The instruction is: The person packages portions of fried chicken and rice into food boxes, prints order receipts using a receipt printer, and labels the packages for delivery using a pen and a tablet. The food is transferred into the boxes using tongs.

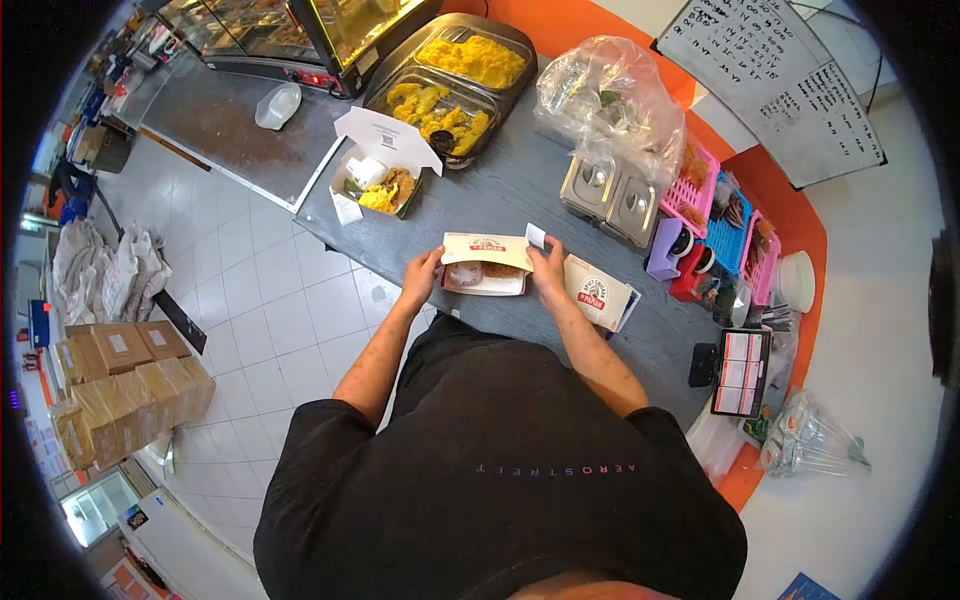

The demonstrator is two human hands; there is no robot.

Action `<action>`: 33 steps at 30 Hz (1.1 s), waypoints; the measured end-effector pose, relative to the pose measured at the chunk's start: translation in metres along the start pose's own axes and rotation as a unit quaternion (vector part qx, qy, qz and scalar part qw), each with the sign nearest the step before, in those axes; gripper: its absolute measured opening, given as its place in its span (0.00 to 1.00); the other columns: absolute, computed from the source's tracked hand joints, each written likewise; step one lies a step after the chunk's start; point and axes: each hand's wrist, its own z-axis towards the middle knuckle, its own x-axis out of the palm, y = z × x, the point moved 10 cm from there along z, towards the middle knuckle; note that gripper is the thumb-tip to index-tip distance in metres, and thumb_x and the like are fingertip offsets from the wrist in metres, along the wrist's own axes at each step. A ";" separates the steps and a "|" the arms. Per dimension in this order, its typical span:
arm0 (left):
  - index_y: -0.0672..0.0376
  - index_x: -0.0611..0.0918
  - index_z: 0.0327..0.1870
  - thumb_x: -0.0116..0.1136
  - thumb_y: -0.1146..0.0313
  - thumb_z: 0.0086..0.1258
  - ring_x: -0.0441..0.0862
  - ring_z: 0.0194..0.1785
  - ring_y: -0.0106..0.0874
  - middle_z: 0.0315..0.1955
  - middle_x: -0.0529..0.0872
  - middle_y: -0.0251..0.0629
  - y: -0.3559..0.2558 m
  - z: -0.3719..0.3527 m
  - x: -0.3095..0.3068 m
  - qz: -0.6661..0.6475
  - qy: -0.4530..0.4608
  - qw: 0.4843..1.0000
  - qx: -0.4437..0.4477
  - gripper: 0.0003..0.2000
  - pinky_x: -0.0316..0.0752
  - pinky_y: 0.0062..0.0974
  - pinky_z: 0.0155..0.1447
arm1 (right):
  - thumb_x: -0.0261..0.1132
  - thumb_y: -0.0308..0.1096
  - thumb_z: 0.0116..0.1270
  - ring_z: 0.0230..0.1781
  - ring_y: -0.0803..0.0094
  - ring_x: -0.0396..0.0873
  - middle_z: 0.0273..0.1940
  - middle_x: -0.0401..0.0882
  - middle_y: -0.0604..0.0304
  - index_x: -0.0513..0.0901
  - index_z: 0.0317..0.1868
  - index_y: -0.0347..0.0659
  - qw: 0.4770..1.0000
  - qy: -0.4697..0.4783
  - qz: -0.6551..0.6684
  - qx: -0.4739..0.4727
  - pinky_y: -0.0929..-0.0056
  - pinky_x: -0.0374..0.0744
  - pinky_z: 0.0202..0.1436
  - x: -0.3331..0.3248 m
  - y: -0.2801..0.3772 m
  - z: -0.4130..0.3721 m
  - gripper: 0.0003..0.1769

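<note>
At the counter's front edge, a cardboard takeaway food box has its printed lid partly folded over, with some food and a round white piece showing inside. My left hand is closed on the lid's left side, and my right hand pinches the right side. A small white paper slip sticks up by my right fingers. Right of that hand lies another printed box, its lid down. Further left stands an open takeaway box holding yellow rice, other food and a white cup.
Trays of yellow rice stand at the back beside a glass display case. Lidded metal containers, a clear plastic bag, coloured baskets and a tablet line the right. Cardboard cartons sit at far left.
</note>
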 end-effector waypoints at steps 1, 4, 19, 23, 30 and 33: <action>0.63 0.79 0.58 0.52 0.45 0.70 0.74 0.61 0.32 0.53 0.82 0.42 -0.001 -0.001 0.002 -0.029 0.006 1.000 -0.008 0.29 0.66 0.38 0.62 | 0.64 0.38 0.64 0.49 0.62 0.79 0.49 0.79 0.43 0.59 0.67 0.39 1.000 0.002 -0.001 -0.001 0.65 0.75 0.54 0.001 0.000 0.002 0.34; 0.69 0.83 0.50 0.52 0.49 0.69 0.81 0.45 0.31 0.40 0.87 0.46 -0.013 -0.005 -0.006 0.014 -0.036 0.998 0.040 0.26 0.73 0.27 0.51 | 0.64 0.38 0.65 0.47 0.60 0.80 0.48 0.80 0.42 0.58 0.67 0.38 0.998 0.010 0.056 -0.020 0.64 0.76 0.53 0.002 -0.009 0.004 0.35; 0.48 0.67 0.71 0.55 0.66 0.65 0.53 0.74 0.51 0.71 0.58 0.54 -0.025 0.008 0.003 0.362 -0.004 0.924 0.119 0.30 0.53 0.48 0.74 | 0.66 0.25 0.63 0.56 0.61 0.75 0.53 0.73 0.48 0.58 0.69 0.41 0.992 -0.035 0.061 -0.104 0.64 0.77 0.58 0.002 -0.007 -0.032 0.37; 0.33 0.68 0.69 0.73 0.65 0.46 0.54 0.73 0.52 0.71 0.58 0.50 -0.095 -0.017 0.061 0.556 0.170 0.774 0.250 0.42 0.58 0.51 0.72 | 0.71 0.25 0.56 0.58 0.59 0.75 0.59 0.72 0.49 0.65 0.65 0.42 0.944 0.043 -0.101 -0.310 0.64 0.77 0.58 -0.003 0.050 -0.042 0.37; 0.29 0.69 0.68 0.75 0.58 0.42 0.57 0.68 0.62 0.70 0.55 0.59 -0.085 -0.037 0.101 0.592 0.239 0.695 0.331 0.45 0.64 0.51 0.69 | 0.66 0.25 0.57 0.48 0.52 0.80 0.48 0.80 0.48 0.71 0.56 0.39 0.818 0.200 -0.304 -0.445 0.61 0.80 0.54 0.011 0.073 -0.082 0.24; 0.28 0.67 0.70 0.67 0.59 0.53 0.53 0.69 0.65 0.71 0.52 0.61 -0.076 -0.048 0.103 0.569 0.230 0.688 0.387 0.38 0.62 0.53 0.69 | 0.62 0.23 0.60 0.42 0.53 0.82 0.40 0.82 0.50 0.72 0.53 0.38 0.777 0.152 -0.317 -0.522 0.61 0.81 0.51 0.002 0.059 -0.076 0.19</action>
